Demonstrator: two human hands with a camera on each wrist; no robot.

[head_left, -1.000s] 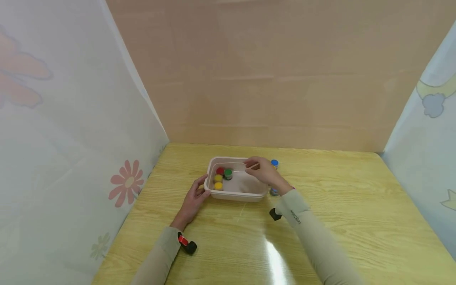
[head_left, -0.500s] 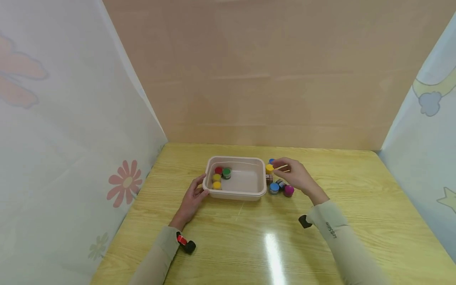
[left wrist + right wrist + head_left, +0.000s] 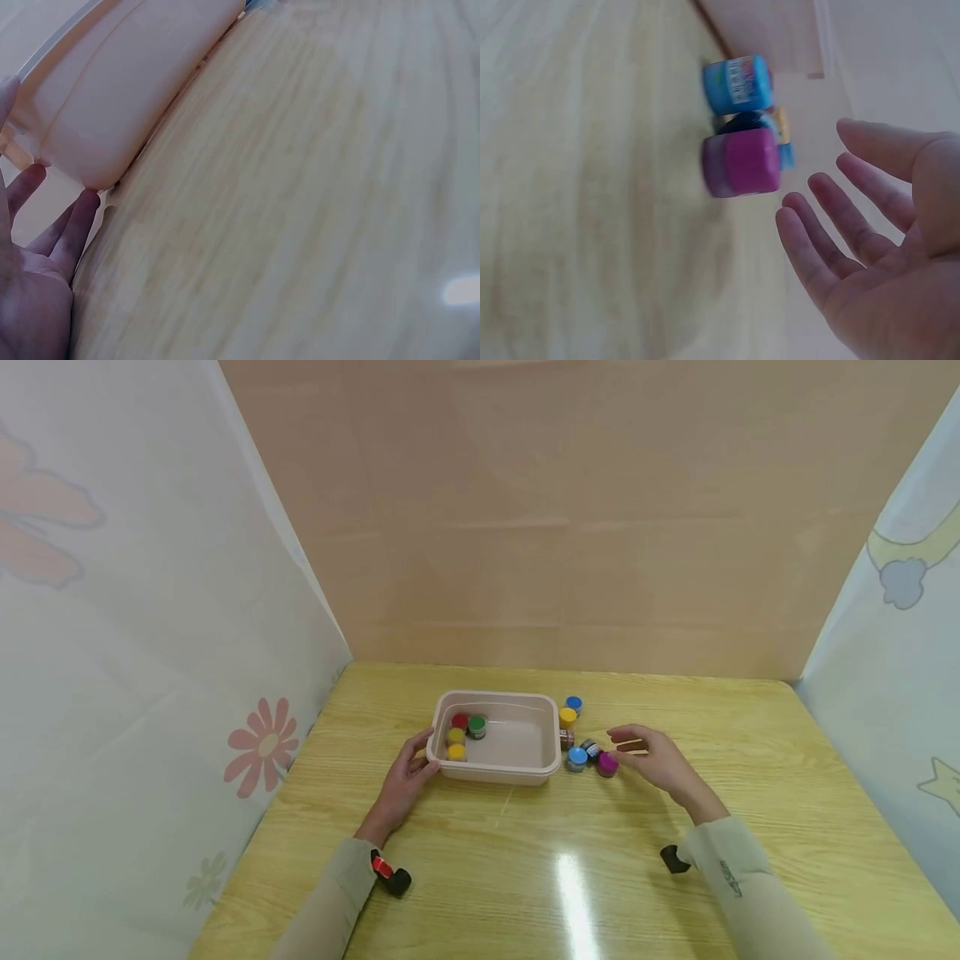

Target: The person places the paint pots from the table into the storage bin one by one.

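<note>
My left hand (image 3: 403,783) rests against the left end of a pale pink plastic tub (image 3: 497,768), its fingertips touching the outer wall in the left wrist view. Inside the tub, at the left, stand small paint jars: one with a red lid (image 3: 460,720), one with a green lid (image 3: 477,724) and two with yellow lids. Fingers spread and holding nothing, my right hand (image 3: 660,762) hovers right beside a jar with a magenta lid (image 3: 754,161). Next to that jar are a light blue-lidded jar (image 3: 739,84) and a dark jar (image 3: 592,750) lying tilted, partly hidden in the right wrist view.
Right of the tub, a brown jar (image 3: 567,739) lies by its wall. Behind it stand a yellow-lidded jar (image 3: 567,717) and a dark blue-lidded jar (image 3: 573,703). Everything is on a wood-grain table (image 3: 480,868), with a brown backdrop (image 3: 570,527) behind.
My right hand has moved from over the tub, past the yellow-lidded jar, to the right and nearer, beside the magenta-lidded jar. The left hand stays at the tub.
</note>
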